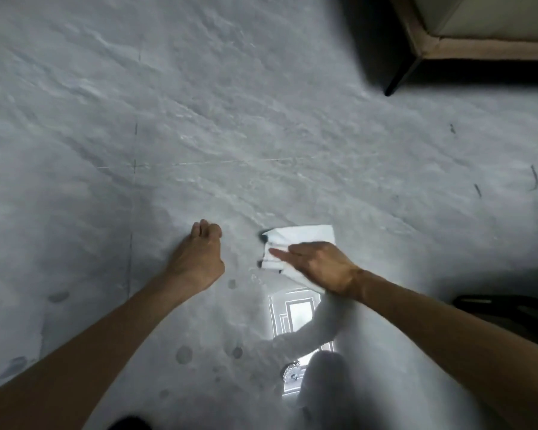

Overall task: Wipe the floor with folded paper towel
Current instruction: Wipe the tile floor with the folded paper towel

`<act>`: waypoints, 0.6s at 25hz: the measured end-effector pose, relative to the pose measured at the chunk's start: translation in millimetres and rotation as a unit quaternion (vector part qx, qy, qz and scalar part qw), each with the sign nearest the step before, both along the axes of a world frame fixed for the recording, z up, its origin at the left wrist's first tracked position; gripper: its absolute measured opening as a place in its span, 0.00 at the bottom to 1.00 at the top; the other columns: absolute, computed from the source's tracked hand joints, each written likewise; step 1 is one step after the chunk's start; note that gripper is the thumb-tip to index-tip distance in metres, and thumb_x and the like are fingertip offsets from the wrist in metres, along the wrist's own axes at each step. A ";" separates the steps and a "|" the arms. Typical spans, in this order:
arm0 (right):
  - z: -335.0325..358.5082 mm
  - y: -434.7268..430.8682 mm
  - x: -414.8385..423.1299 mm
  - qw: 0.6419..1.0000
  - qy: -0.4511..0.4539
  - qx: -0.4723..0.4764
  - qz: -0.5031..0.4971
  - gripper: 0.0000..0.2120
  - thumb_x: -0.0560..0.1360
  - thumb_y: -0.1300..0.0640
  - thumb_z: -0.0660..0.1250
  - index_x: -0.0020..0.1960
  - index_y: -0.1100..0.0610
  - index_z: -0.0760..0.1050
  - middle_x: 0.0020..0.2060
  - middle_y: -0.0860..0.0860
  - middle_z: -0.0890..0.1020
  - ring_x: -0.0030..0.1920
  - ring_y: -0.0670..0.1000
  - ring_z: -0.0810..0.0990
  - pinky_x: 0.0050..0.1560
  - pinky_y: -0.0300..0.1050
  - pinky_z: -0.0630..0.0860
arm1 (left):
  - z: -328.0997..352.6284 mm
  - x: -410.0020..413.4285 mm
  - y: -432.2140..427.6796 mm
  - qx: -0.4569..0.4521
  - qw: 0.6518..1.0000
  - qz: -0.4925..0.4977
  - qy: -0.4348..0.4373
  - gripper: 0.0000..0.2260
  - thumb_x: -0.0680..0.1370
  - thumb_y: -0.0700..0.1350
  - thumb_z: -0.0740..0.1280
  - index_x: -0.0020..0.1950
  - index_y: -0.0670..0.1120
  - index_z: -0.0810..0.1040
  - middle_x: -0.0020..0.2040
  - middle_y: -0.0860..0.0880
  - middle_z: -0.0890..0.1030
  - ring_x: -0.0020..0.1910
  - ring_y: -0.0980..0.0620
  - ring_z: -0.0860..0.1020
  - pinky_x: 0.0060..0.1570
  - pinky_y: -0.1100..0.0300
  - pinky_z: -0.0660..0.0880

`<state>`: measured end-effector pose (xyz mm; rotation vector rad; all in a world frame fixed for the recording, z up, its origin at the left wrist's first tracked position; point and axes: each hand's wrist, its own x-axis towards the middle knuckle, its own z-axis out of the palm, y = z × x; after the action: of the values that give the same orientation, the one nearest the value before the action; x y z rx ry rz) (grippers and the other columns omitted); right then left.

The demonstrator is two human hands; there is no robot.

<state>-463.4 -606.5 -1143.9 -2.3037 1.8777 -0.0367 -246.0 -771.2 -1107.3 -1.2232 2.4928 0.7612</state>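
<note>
A folded white paper towel (295,240) lies flat on the glossy grey marble floor (230,135), a little right of centre. My right hand (319,265) presses down on its near right part, fingers stretched leftward over it. A small dark spot shows at the towel's left edge. My left hand (199,259) rests on the floor to the left of the towel, about a hand's width away, fingers curled into a loose fist with nothing in it.
A beige sofa (479,32) on a dark leg (399,79) stands at the top right. Dark scuff marks (533,178) sit at the right, faint round spots (184,355) near me. A dark object (507,308) lies at the right edge.
</note>
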 end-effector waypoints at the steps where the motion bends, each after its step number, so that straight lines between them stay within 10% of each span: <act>1: 1.6 15.8 -36.6 0.994 0.022 0.027 -0.107 0.26 0.78 0.59 0.65 0.74 0.47 0.64 0.55 0.54 0.81 0.53 0.57 0.81 0.49 0.48 0.77 | -0.2 -0.8 1.0 0.000 1.000 0.000 -0.005 0.23 0.72 0.35 0.61 0.67 0.41 0.65 0.74 0.37 0.60 0.75 0.42 0.58 0.68 0.53 0.64; 4: 15.0 55.7 -84.4 0.796 -0.022 -0.028 -0.604 0.20 0.80 0.54 0.58 0.72 0.47 0.65 0.59 0.58 0.79 0.55 0.62 0.79 0.53 0.53 0.74 | 0.9 -5.7 4.7 0.000 1.000 -0.006 -0.022 0.25 0.72 0.37 0.62 0.69 0.42 0.63 0.77 0.36 0.54 0.77 0.41 0.51 0.73 0.53 0.58; 6: 15.5 42.3 -43.4 0.684 -0.002 -0.059 -0.727 0.18 0.81 0.56 0.55 0.70 0.51 0.65 0.55 0.60 0.80 0.50 0.64 0.81 0.49 0.55 0.75 | 1.5 -6.9 6.6 -0.001 1.000 -0.007 -0.029 0.25 0.72 0.38 0.63 0.69 0.42 0.63 0.77 0.36 0.54 0.77 0.40 0.50 0.73 0.53 0.57; 8: 6.6 7.0 29.1 0.730 -0.057 -0.071 -0.677 0.19 0.81 0.58 0.55 0.71 0.53 0.66 0.53 0.58 0.81 0.49 0.61 0.82 0.47 0.53 0.77 | 3.3 -5.5 7.6 -0.001 1.000 0.007 -0.013 0.24 0.71 0.38 0.63 0.67 0.43 0.65 0.75 0.37 0.57 0.76 0.41 0.54 0.71 0.54 0.59; 11: -3.0 -18.1 149.0 0.958 -0.056 -0.038 -0.279 0.23 0.75 0.62 0.61 0.70 0.54 0.71 0.41 0.53 0.81 0.37 0.55 0.82 0.32 0.46 0.75 | 6.8 3.3 6.4 0.011 0.999 0.028 0.028 0.23 0.70 0.35 0.62 0.65 0.44 0.67 0.70 0.40 0.68 0.70 0.42 0.66 0.64 0.55 0.66; 13: -1.0 -13.7 142.2 0.996 -0.068 -0.037 -0.049 0.25 0.73 0.60 0.67 0.70 0.52 0.71 0.42 0.51 0.81 0.37 0.55 0.82 0.32 0.45 0.76 | 6.1 19.9 5.6 0.014 0.997 0.057 0.041 0.22 0.71 0.35 0.63 0.65 0.45 0.68 0.64 0.41 0.75 0.60 0.41 0.76 0.55 0.55 0.72; 15: 7.1 11.5 91.6 0.991 0.013 0.028 -0.127 0.25 0.77 0.59 0.63 0.74 0.49 0.65 0.53 0.52 0.82 0.47 0.57 0.82 0.43 0.49 0.78 | 3.6 42.4 12.9 0.008 0.998 0.058 0.039 0.22 0.72 0.35 0.64 0.66 0.45 0.68 0.64 0.42 0.75 0.60 0.42 0.77 0.56 0.55 0.73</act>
<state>-371.9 -595.0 -1136.8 -2.0244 2.1444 0.0138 -203.6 -758.3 -1103.7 -1.3668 2.4902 0.8724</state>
